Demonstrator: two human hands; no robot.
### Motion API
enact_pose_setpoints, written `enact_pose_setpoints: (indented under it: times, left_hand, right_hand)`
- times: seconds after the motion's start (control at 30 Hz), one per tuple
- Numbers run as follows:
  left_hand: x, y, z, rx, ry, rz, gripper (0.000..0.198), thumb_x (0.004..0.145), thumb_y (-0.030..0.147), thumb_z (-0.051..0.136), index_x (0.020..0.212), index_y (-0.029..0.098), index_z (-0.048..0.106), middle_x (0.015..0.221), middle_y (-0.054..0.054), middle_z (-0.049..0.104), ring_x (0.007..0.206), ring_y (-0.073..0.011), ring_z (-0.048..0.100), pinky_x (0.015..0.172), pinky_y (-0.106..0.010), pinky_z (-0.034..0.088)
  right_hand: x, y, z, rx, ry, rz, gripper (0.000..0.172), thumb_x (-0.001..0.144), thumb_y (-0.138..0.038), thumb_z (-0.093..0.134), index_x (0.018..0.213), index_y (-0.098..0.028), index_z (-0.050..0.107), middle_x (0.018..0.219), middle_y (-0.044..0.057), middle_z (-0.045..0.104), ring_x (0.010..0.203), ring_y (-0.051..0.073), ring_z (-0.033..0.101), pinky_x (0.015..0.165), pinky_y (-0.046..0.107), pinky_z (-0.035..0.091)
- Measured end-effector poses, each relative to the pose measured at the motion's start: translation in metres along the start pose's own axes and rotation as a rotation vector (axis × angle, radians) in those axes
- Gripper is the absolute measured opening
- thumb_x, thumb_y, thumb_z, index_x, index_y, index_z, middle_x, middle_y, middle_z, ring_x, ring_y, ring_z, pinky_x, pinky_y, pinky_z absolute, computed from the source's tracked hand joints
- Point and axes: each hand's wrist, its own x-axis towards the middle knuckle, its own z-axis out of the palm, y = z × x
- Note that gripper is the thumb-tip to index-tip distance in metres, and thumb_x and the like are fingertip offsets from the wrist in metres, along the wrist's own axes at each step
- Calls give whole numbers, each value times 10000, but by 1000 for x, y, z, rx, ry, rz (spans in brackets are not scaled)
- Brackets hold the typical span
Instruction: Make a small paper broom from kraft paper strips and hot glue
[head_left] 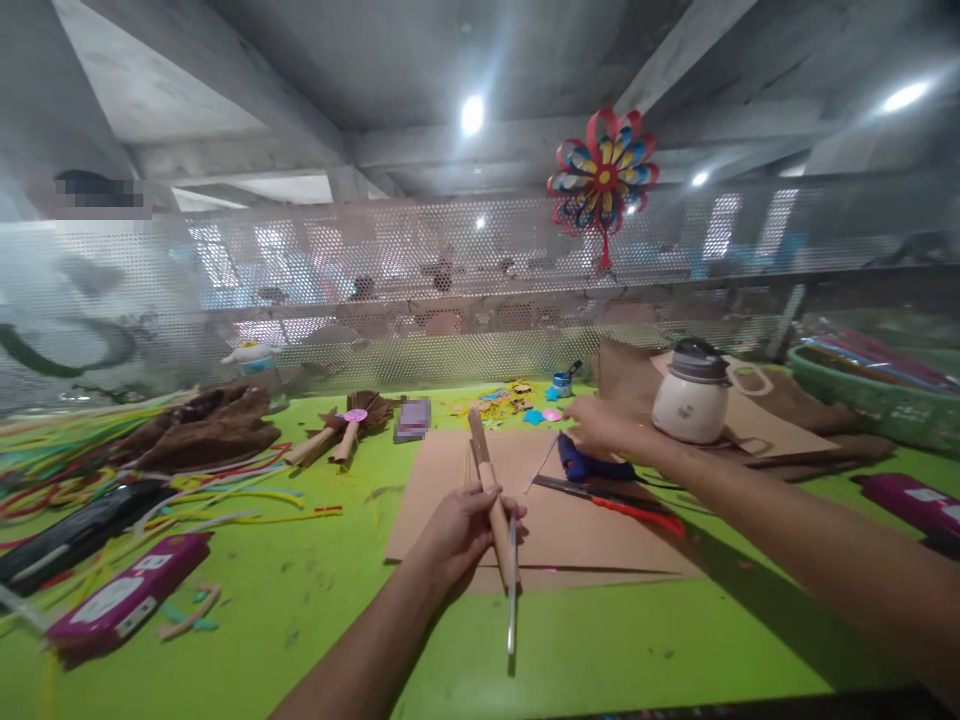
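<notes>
My left hand [461,528] is closed around a rolled brown paper tube [484,462] that points up and away, together with a thin pale strip [511,590] that hangs down toward me. My right hand [596,420] reaches far forward over the brown cardboard sheet [555,530], close to small coloured paper cut-outs [536,412] and just above a dark blue glue gun [589,464]. Its fingers look loosely curled; I cannot make out anything in them.
Red-handled scissors [622,503] lie on the cardboard. A white jar with a dark lid [694,395] stands at the right on brown paper. Coloured paper strips [210,500], magenta boxes [124,598], brown paper figures [349,420] and a green basket [877,400] surround them. A paper pinwheel [604,178] hangs on the mesh.
</notes>
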Motion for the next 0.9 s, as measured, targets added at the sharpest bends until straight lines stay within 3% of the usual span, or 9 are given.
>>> enact_pose_setpoints:
  times: [0.17,0.33,0.43,0.57,0.73,0.8,0.9]
  left_hand:
    - [0,-2,0,-20,31,9,82,829,149,544,754,116,535,714,-115,673,648,-226,664,709,-425,547]
    - [0,-2,1,-25,42,-3,78,834,153,533,766,117,526,710,-114,666,622,-212,653,682,-407,546]
    - [1,-1,1,-33,36,10,83,838,152,535,763,123,516,715,-111,664,627,-209,648,676,-411,548]
    - [1,0,3,-56,22,45,61,838,133,526,779,116,528,737,-116,666,683,-226,653,683,-429,552]
    - [1,1,3,-61,34,50,79,835,136,534,764,102,542,750,-125,669,715,-229,658,710,-428,554]
    - [1,1,3,-71,46,50,77,836,133,528,768,102,544,747,-125,670,713,-232,659,704,-432,555]
    - [3,1,3,-98,77,49,70,840,126,519,774,109,537,744,-127,673,708,-229,661,699,-419,557]
  right_hand:
    - [8,-46,9,-83,-47,-323,229,803,-289,589,842,-103,718,944,161,652,955,254,555,760,298,392]
    - [22,-52,8,-117,-8,-422,200,832,-233,544,833,-101,694,887,135,656,899,225,544,733,281,368]
    - [36,-49,-1,-103,72,-376,206,856,-109,461,906,-91,660,961,144,631,938,217,522,758,280,365]
    - [61,-45,-16,-36,187,-232,260,897,-92,387,1025,-58,610,1088,187,562,1023,234,486,823,299,361]
    - [84,-31,-33,87,188,-54,314,826,-38,464,1107,-53,605,1113,183,577,1019,226,525,817,274,374]
    - [77,-32,-37,147,166,-10,304,814,-58,485,1082,-59,629,1057,167,620,974,221,557,770,259,392]
    - [42,-50,-31,257,93,-24,238,850,-145,470,937,-90,685,818,87,678,762,169,603,640,223,406]
